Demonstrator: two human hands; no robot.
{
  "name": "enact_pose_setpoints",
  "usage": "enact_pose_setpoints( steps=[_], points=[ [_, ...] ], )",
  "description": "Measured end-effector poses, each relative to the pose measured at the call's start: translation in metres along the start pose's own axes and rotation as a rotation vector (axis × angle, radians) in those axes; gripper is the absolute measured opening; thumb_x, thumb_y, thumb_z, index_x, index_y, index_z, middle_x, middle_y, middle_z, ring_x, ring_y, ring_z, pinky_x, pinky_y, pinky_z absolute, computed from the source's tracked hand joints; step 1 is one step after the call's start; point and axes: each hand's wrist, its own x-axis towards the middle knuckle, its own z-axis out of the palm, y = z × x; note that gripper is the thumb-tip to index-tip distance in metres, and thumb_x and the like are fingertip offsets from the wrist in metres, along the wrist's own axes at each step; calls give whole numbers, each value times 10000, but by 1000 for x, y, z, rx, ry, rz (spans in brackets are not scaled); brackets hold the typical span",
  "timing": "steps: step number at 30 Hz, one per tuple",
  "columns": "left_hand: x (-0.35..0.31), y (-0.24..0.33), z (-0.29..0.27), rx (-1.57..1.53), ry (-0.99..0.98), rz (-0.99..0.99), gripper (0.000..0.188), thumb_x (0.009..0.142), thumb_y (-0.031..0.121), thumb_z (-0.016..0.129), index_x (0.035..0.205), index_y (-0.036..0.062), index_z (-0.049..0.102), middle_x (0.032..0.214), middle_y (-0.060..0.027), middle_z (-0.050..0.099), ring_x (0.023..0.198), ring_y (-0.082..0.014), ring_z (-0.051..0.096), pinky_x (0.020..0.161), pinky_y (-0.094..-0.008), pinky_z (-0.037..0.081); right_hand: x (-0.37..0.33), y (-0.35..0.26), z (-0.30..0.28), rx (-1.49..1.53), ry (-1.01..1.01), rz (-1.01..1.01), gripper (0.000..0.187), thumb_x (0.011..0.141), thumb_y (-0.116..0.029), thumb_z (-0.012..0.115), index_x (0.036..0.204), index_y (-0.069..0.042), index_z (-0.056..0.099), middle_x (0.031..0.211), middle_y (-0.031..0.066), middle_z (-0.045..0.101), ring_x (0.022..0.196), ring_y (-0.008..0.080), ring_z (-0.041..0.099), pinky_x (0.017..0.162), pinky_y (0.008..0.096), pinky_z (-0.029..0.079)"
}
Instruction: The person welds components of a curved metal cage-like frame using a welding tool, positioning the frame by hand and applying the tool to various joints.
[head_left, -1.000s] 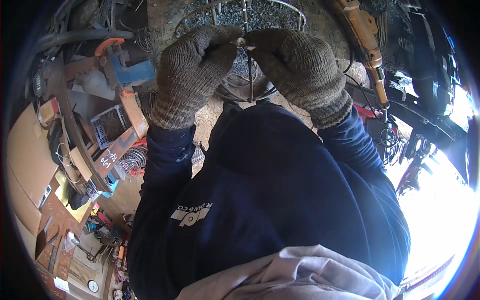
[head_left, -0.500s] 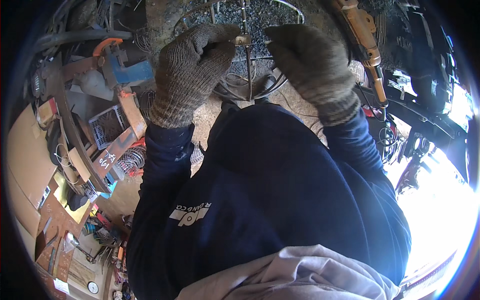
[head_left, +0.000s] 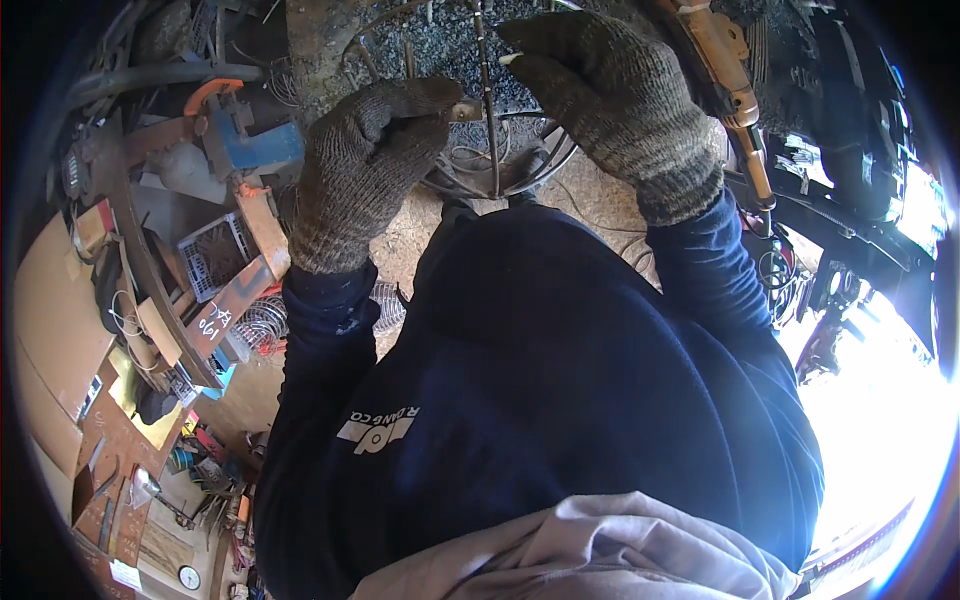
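Note:
Both my hands wear grey-brown knitted gloves. My left hand (head_left: 375, 165) is closed, its thumb and fingers pinching a small metal plate (head_left: 465, 111) with a hole in it. The plate's end sits beside a thin upright metal rod (head_left: 488, 95), part of a round wire frame (head_left: 455, 188); I cannot tell whether they touch. To the right of the rod, my right hand (head_left: 620, 105) is closed above the frame. A small pale tip (head_left: 508, 59) shows at its fingers; what it is I cannot make out.
Dark gritty bits cover the work surface (head_left: 440, 45) behind the frame. An orange power tool (head_left: 735, 95) lies at the right. Leftward are a blue metal piece (head_left: 262, 148), a grey crate (head_left: 215, 255), coiled wire (head_left: 262, 322) and a cluttered brown bench (head_left: 125, 440).
My left hand has moved down and left, drawing the metal plate from across the rod to its left side. The right hand has shifted up and slightly left.

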Motion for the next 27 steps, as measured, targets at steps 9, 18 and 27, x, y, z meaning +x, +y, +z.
enact_pose_setpoints(
  steps=[9,18,27],
  points=[
    [-5,-2,-4,-1,18,44,292,875,-46,690,1155,36,688,1147,-104,712,954,-141,678,816,-264,544,10,2,8,-61,-24,-189,212,890,-149,684,1065,-31,708,954,152,707,834,339,703,698,408,577],
    [-8,0,-6,-32,25,-55,311,864,-46,700,1166,30,684,1145,-103,711,998,-148,680,861,-266,541,11,2,1,-128,-58,-187,219,881,-115,691,1079,-22,706,972,161,704,827,292,710,686,383,570],
    [-3,-3,2,55,44,91,237,863,76,756,1094,41,717,939,-80,746,816,-121,701,686,-272,551,-30,20,-6,403,-56,405,269,924,-197,720,1150,-51,709,1011,77,731,916,138,684,820,299,559]
  ],
)
